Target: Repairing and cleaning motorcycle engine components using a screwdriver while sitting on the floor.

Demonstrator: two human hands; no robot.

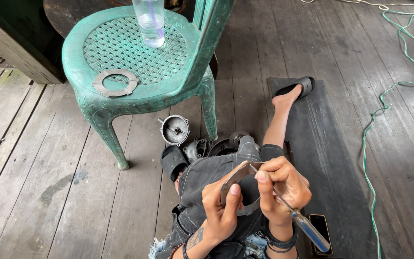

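The metal ring (235,184) is a thin, flat, grey piece, dull and a little stained, with a wide opening in the middle. It stands almost on its edge above the person's lap, tilted, so only its curved upper band and a part of the lower band (the rest is hidden by fingers) can be seen. The screwdriver (293,213) has a slim steel shaft and a clear handle with a blue end. It lies slanted, its tip touching the upper edge of the ring, handle pointing down to the right.
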